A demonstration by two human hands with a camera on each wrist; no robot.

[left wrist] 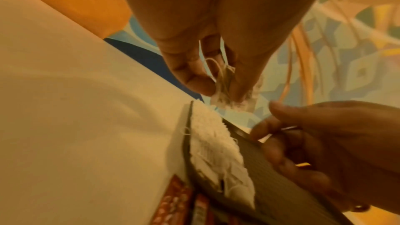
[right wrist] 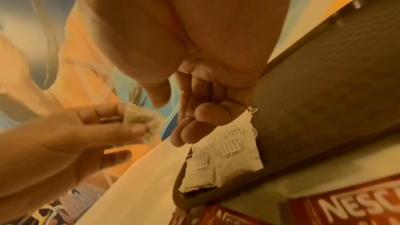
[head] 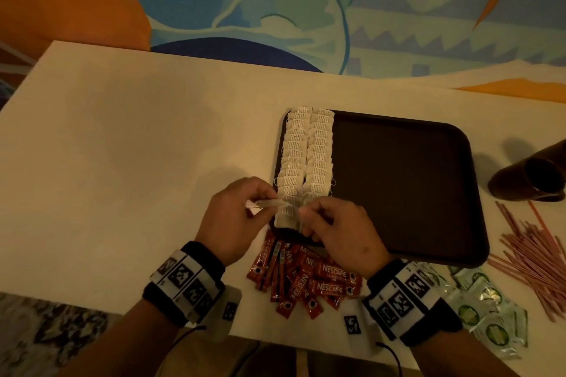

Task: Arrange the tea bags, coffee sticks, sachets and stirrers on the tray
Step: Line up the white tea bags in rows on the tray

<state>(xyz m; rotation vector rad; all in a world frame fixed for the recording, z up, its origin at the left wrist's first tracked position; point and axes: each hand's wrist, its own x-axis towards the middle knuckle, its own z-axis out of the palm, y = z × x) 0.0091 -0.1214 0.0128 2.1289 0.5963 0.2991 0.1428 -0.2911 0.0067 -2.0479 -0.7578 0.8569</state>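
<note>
My left hand [head: 266, 202] pinches a single white tea bag [head: 271, 203] between thumb and fingers, just left of the tray's near-left corner; the left wrist view shows that tea bag [left wrist: 225, 81] with its strings bunched between the fingertips. My right hand [head: 306, 215] hovers over the nearest tea bags, fingers curled with nothing seen between them [right wrist: 173, 112]. Two columns of tea bags [head: 307, 156] overlap along the left side of the dark tray [head: 398, 180]. Red coffee sticks [head: 306, 281] are piled in front of the tray.
Green sachets [head: 484, 312] lie at the table's near right. Pink stirrers [head: 533, 254] are scattered right of the tray. A dark cup [head: 530, 177] lies on its side beyond them. The right part of the tray is bare.
</note>
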